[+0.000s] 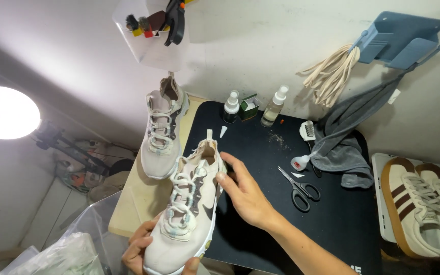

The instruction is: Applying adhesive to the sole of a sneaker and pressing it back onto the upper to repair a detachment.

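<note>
A round lamp (3, 112) glows at the far left, with clear plastic bags (62, 252) heaped low beside it. Near the bottom edge, the left hand (141, 249) cups the toe of a pale laced sneaker (187, 214), fingers curled under the sole and a thumb tip showing at the front. The shoe is lifted off the table, heel pointing away. Its mate, a second pale sneaker (163, 130), lies farther off on the tan board (133, 198), just left of the black mat (342, 214).

The right hand (245, 191) presses against the held sneaker's right side near the collar, fingers stretched flat on the upper rather than closed around it.

On the mat to the right lie black scissors (299, 188), and farther back stand two small spray bottles (253, 108) with a green box (249, 106) between them. A white brush (306, 131) rests against a grey towel (345, 142) that hangs from a blue wall rack (401, 38), where cream laces (332, 74) also dangle. At the far right, a pair of cream sneakers with brown stripes (423, 203) sits on a white tray (383, 203).
</note>
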